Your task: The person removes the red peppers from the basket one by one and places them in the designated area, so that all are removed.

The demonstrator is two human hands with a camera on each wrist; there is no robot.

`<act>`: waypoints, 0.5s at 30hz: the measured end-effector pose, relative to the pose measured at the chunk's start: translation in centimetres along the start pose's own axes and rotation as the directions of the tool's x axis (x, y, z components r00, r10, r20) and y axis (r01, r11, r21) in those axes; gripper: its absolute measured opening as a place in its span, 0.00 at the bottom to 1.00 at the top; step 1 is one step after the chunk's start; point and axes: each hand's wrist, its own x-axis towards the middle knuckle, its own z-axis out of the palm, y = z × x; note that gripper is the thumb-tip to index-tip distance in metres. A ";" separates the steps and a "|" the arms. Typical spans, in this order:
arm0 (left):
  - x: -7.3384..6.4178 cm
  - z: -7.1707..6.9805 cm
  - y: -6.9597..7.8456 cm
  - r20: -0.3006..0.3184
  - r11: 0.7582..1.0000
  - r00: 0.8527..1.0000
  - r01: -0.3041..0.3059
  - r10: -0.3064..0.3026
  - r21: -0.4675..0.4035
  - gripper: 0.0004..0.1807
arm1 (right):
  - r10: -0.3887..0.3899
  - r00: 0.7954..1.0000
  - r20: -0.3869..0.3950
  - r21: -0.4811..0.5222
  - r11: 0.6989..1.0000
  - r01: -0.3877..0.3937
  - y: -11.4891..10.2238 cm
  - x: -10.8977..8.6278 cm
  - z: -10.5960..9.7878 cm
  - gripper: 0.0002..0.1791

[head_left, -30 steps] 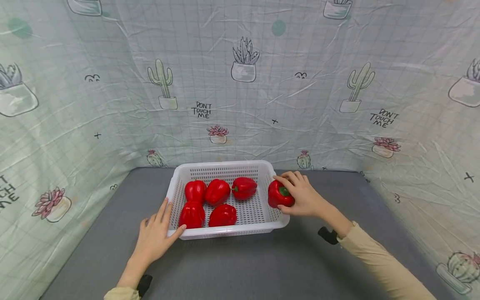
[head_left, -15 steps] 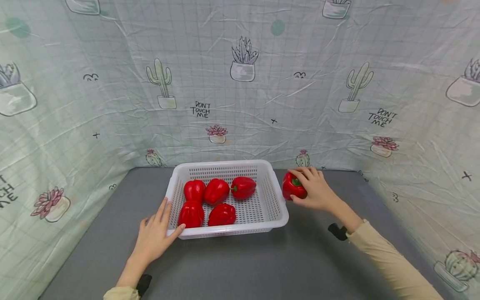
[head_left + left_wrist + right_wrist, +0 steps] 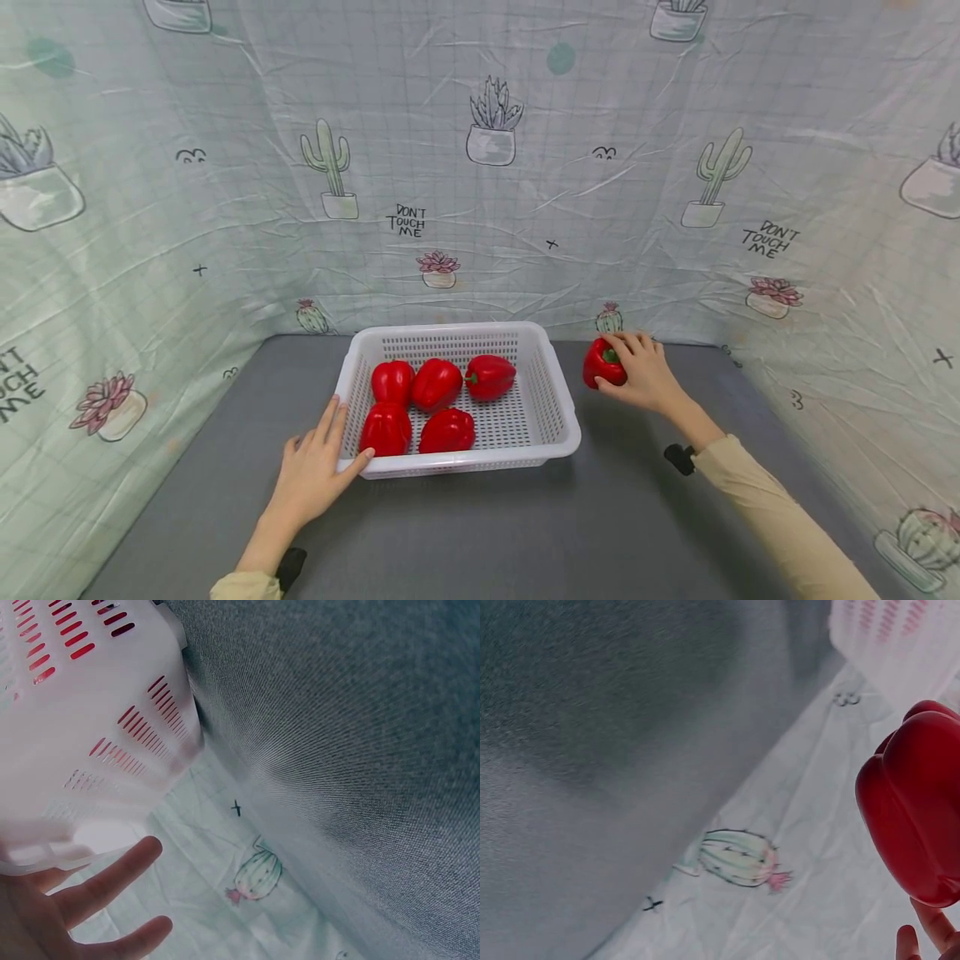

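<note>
Beyond the basket's right side, my right hand (image 3: 645,372) grips a red bell pepper (image 3: 602,364) with its green stem turned toward the palm. In the right wrist view that bell pepper (image 3: 919,810) appears raised off the table, fingers at its lower end. My left hand (image 3: 309,475) rests on the left rim of the white plastic basket (image 3: 465,462), its fingers spread and fairly straight. The left wrist view shows the left hand (image 3: 82,915) beside the basket wall (image 3: 90,750). Several red bell peppers (image 3: 437,385) lie in the basket, mostly toward its left and middle.
The basket stands on a grey cloth-covered table (image 3: 480,533). A pale curtain (image 3: 480,200) printed with cacti hangs behind the table and along both sides. Dark bands (image 3: 679,458) sit at both wrists.
My right hand has carried the bell pepper from over the basket's right rim out to the right and slightly back. The left hand and basket keep their place.
</note>
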 end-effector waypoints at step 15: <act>0.0 -0.1 0.1 0.010 1.000 1.000 0.006 -0.006 0.004 0.45 | 0.087 0.993 0.081 -0.077 0.994 -0.080 2.7 0.8 3.1 0.37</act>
